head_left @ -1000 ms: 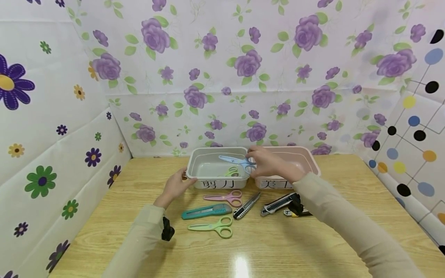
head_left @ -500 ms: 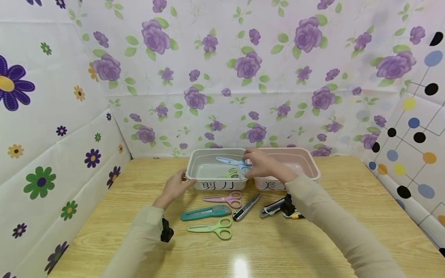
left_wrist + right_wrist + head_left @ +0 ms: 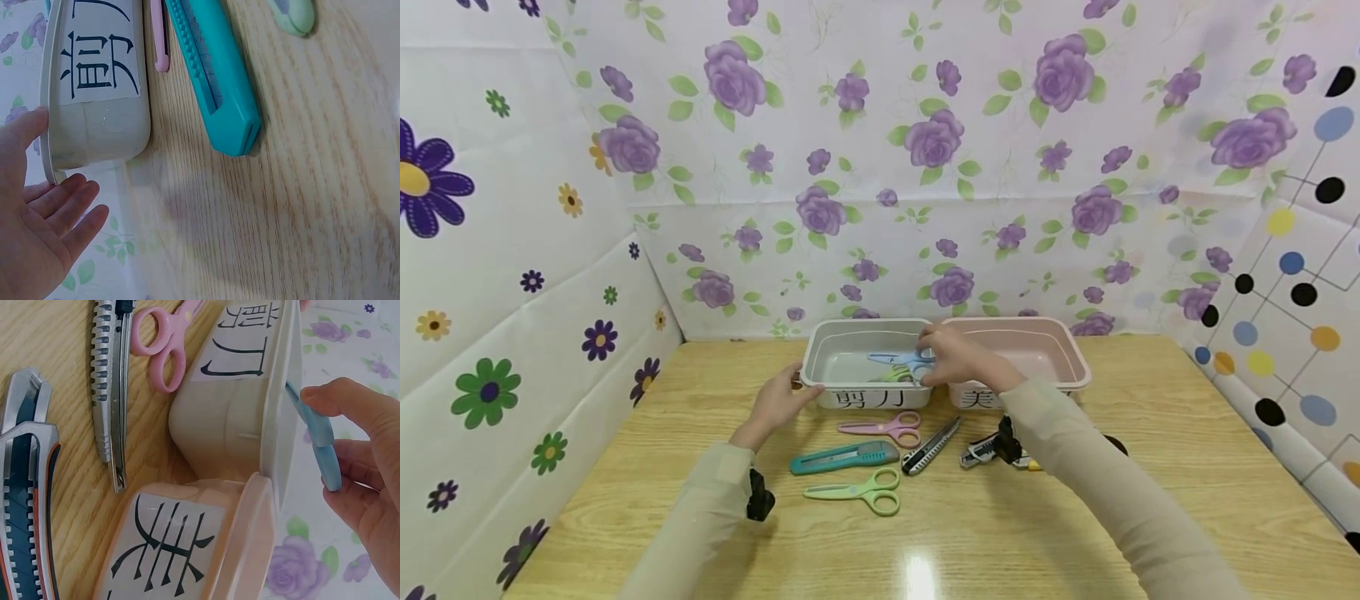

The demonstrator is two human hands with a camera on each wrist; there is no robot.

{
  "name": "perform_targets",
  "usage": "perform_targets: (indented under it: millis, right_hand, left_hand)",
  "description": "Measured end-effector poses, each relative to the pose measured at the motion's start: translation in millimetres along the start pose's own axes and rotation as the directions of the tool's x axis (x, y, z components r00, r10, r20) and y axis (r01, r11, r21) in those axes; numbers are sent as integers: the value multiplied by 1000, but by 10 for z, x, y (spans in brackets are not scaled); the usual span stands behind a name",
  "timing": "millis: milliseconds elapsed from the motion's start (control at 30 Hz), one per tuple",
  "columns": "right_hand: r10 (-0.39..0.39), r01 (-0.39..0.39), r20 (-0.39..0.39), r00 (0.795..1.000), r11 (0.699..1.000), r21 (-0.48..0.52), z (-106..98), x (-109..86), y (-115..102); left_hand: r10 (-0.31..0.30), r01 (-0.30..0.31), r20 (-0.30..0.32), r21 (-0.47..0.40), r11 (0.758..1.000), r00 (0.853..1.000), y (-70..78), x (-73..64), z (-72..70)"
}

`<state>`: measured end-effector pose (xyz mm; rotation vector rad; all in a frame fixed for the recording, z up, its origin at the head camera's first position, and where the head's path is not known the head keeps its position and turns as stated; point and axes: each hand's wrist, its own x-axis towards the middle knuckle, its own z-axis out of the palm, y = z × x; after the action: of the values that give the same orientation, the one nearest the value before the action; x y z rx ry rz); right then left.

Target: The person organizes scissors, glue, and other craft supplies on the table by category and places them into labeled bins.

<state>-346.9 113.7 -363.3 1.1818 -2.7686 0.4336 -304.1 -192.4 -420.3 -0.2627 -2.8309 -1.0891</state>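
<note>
My right hand [image 3: 953,354] pinches a pair of blue scissors [image 3: 889,358] by the handle loops, the blades pointing left inside the white bin [image 3: 822,398]. In the right wrist view the thumb and fingertips lie on the light-blue handles [image 3: 323,432] beside the bin's rim. Green-handled scissors [image 3: 893,374] lie in that bin, partly hidden by its front wall. At the bin's left front corner, my left hand [image 3: 777,406] holds the rim; the left wrist view has its thumb [image 3: 34,125] on the rim and fingertips at the corner.
A pink bin [image 3: 1078,367] stands right of the white one. In front lie pink scissors [image 3: 887,428], a teal cutter [image 3: 844,457], green scissors [image 3: 857,492] and a silver cutter [image 3: 931,446]. More cutters [image 3: 977,451] lie partly under the right forearm. Patterned cloth walls surround the table.
My right hand has shifted left and lowered the blue scissors further into the white bin. The left hand stays at the bin's corner.
</note>
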Motion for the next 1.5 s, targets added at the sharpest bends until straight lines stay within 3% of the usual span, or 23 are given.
perform_targets:
  millis: [567,1067,1333,1500]
  right_hand:
    - [29,-28,38,999,999,-31,121,112,36]
    - [29,-32,56,998,999,38,147,154,58]
    - [20,-27,54,998,991,131,176,163,-2]
    - [24,-30,56,998,993,118,183,170,-47]
  left_hand:
    - [6,-6,5,-5,1000,1000,8,5,21]
    - [-5,5,11,-17,1000,1000,26,11,22]
    - [-4,4,9,-19,1000,1000,26,-14,10]
    - [-4,4,2,-11,1000,1000,23,-18,-5]
